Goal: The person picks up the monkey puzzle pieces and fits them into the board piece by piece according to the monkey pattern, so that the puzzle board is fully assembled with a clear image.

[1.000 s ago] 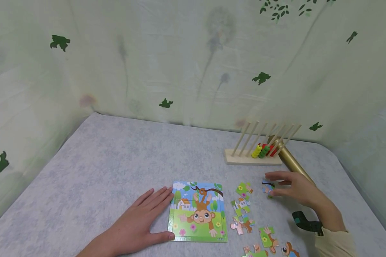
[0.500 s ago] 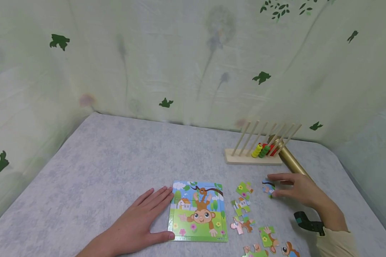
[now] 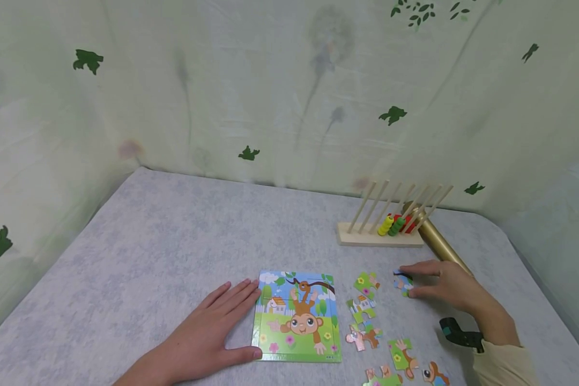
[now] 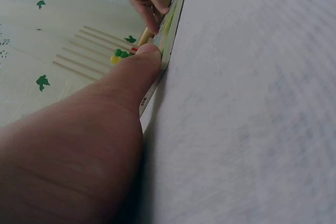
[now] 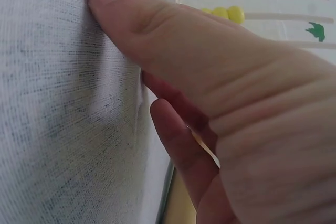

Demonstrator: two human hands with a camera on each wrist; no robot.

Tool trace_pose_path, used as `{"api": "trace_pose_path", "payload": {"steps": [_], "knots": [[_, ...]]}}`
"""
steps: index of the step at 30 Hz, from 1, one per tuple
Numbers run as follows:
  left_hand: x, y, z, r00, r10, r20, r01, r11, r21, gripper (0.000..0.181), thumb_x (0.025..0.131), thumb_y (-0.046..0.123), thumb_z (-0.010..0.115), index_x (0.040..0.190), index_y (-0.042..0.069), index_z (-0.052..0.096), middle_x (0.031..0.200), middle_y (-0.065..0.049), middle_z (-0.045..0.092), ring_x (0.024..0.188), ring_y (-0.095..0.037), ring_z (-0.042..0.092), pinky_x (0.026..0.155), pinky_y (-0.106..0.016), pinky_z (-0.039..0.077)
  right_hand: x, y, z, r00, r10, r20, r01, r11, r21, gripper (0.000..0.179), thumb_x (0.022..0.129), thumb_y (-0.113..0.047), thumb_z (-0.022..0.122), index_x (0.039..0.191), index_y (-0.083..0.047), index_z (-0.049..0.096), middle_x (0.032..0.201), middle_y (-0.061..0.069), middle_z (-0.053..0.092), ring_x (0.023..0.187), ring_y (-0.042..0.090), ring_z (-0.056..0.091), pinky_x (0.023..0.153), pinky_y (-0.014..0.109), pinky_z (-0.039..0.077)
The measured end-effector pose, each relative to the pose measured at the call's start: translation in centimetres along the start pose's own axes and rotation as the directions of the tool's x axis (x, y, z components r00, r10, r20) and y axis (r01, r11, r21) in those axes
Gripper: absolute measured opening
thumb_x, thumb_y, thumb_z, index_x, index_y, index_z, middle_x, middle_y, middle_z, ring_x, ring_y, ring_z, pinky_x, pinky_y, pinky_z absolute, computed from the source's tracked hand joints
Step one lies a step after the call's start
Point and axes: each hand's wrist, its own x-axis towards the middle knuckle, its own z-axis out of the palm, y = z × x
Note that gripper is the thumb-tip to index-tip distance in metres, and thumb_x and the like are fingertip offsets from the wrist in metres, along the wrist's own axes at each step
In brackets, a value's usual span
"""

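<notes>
In the head view my left hand point(image 3: 207, 327) lies flat beside a square monkey picture puzzle point(image 3: 296, 316), its fingertips and thumb tip at the left edge. The left wrist view shows the thumb against the edge of the puzzle board point(image 4: 170, 38). My right hand point(image 3: 451, 287) pinches a small blue puzzle piece point(image 3: 402, 284) with a dark branch on it, between thumb and index finger, while the piece lies on the table. In the right wrist view the thumb point(image 5: 152, 19) hides most of that piece.
Several loose pieces lie right of the board, among them a green flower piece point(image 3: 365, 284), a house piece point(image 3: 362, 308) and a monkey-arm piece point(image 3: 402, 359). Behind stands a wooden peg rack point(image 3: 381, 242) with coloured beads. A gold cylinder point(image 3: 439, 244) lies beside it.
The right hand has shifted slightly and its index fingertip has come down to the blue piece's top edge. The left hand and the board stay where they were.
</notes>
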Motion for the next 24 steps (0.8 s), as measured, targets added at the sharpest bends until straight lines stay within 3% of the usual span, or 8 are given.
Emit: {"api": "trace_pose_path", "payload": {"steps": [17, 24], "knots": [[-0.02, 0.06, -0.05, 1.000, 0.006, -0.008, -0.006, 1.000, 0.012, 0.096, 0.092, 0.080, 0.046, 0.162, 0.015, 0.035, 0.170, 0.005, 0.028, 0.157, -0.019, 0.028, 0.123, -0.016, -0.009, 0.21, -0.29, 0.22, 0.999, 0.006, -0.048, -0.008, 0.999, -0.043, 0.046, 0.079, -0.042, 0.087, 0.120, -0.024, 0.080, 0.122, 0.011, 0.075, 0.115, 0.037, 0.069, 0.090, 0.055, 0.059], [-0.01, 0.03, -0.05, 1.000, 0.010, -0.012, -0.010, 1.000, 0.018, 0.096, 0.093, 0.080, 0.046, 0.162, 0.014, 0.035, 0.170, 0.004, 0.029, 0.157, -0.019, 0.028, 0.123, -0.016, -0.009, 0.42, -0.80, 0.24, 0.999, 0.008, -0.037, -0.010, 0.999, -0.046, 0.047, 0.081, -0.041, 0.086, 0.122, -0.019, 0.078, 0.123, 0.011, 0.075, 0.117, 0.037, 0.069, 0.092, 0.056, 0.058]]}}
